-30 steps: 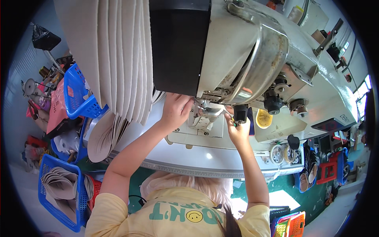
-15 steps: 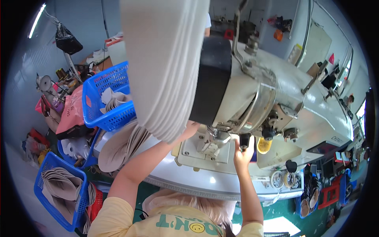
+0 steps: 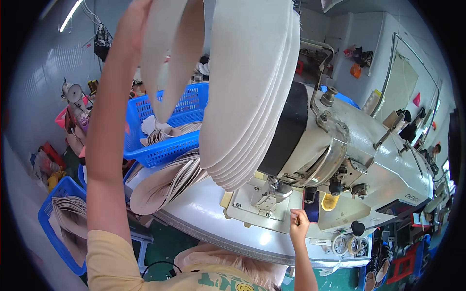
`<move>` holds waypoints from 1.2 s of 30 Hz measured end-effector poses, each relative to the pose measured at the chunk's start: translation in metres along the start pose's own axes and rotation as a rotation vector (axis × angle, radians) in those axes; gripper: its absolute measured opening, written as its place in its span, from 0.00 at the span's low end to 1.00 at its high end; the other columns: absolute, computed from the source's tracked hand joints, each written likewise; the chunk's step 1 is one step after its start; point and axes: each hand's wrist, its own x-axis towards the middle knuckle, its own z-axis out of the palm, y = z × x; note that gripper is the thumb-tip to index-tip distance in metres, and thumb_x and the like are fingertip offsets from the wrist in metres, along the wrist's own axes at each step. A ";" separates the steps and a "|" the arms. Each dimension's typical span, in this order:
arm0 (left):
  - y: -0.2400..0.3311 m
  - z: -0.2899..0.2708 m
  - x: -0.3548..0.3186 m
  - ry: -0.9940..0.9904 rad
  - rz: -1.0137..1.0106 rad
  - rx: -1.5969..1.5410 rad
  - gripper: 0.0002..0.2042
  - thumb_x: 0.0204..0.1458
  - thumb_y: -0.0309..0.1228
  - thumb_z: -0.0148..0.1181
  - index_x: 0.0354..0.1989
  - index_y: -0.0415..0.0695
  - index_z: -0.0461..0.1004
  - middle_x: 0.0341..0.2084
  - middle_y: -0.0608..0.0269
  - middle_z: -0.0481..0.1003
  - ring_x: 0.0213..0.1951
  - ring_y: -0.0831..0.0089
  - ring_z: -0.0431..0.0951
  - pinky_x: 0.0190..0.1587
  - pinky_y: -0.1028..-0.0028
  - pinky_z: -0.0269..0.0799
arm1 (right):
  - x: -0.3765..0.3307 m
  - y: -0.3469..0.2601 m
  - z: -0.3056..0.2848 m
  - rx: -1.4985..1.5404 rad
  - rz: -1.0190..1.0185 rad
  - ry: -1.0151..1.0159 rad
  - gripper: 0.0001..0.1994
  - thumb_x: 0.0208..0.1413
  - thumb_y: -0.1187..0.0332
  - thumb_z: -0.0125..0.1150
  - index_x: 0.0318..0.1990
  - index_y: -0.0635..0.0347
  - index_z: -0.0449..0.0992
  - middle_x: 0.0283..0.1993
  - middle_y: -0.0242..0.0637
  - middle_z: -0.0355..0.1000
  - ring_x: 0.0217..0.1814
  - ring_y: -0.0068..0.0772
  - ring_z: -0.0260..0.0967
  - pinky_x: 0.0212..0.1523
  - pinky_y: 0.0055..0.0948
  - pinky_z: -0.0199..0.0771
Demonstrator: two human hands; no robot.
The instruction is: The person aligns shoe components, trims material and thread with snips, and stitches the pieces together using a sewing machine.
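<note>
**Lifting the cloth pieces up by the sewing machine**

The left hand (image 3: 141, 7) is raised very high, right at the top edge of the picture. It seems to hold a long, curved, cream cloth strip (image 3: 167, 63) that hangs down from it, but the fingers are cut off, so I cannot tell how tightly they grip. Just beside the strip, a thick stack of cream curved cloth pieces (image 3: 247, 97) hangs close to the camera. It hides part of the big grey-white sewing machine (image 3: 359, 160).

The right hand (image 3: 299, 224) is low, closed into a loose fist on the white worktop (image 3: 194, 213), near the needle plate. It does not seem to hold anything.

I think the step now is lifting a piece away from the machine. The next move would need the left arm to swing the strip clear of the hanging stack.

There is open room to the left, above the blue plastic basket (image 3: 165, 145) with more cloth pieces in it. A fan of tan cloth pieces (image 3: 165, 184) lies at the worktop's curved left edge and sticks out over it. Another blue basket (image 3: 58, 223) sits lower down on the floor side.
</note>
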 end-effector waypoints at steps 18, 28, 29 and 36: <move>-0.077 -0.032 -0.183 -0.044 -0.409 0.944 0.18 0.56 0.40 0.55 0.18 0.40 0.72 0.15 0.66 0.69 0.23 0.80 0.69 0.28 0.77 0.64 | -0.032 -0.008 0.012 -0.058 0.092 -0.137 0.06 0.47 0.85 0.56 0.33 0.67 0.73 0.34 0.39 0.71 0.30 0.30 0.67 0.32 0.22 0.66; -0.149 -0.111 -0.369 0.123 -1.173 0.689 0.21 0.56 0.46 0.54 0.43 0.36 0.74 0.33 0.62 0.76 0.35 0.77 0.73 0.35 0.74 0.68 | -0.031 -0.011 0.027 -0.088 0.148 -0.233 0.04 0.50 0.82 0.56 0.33 0.66 0.74 0.25 0.37 0.69 0.23 0.21 0.61 0.25 0.21 0.61; -0.148 -0.115 -0.370 0.095 -1.201 0.646 0.20 0.56 0.43 0.56 0.47 0.39 0.73 0.36 0.68 0.74 0.35 0.81 0.71 0.36 0.78 0.67 | -0.032 -0.011 0.029 -0.062 0.126 -0.224 0.04 0.50 0.82 0.56 0.33 0.66 0.74 0.25 0.37 0.69 0.23 0.21 0.61 0.26 0.21 0.62; -0.143 -0.117 -0.372 0.295 -1.205 0.642 0.20 0.56 0.43 0.55 0.49 0.39 0.73 0.33 0.68 0.74 0.35 0.81 0.70 0.37 0.78 0.66 | -0.033 -0.007 0.030 -0.067 0.125 -0.224 0.04 0.50 0.81 0.58 0.34 0.66 0.75 0.25 0.38 0.71 0.23 0.23 0.62 0.27 0.22 0.64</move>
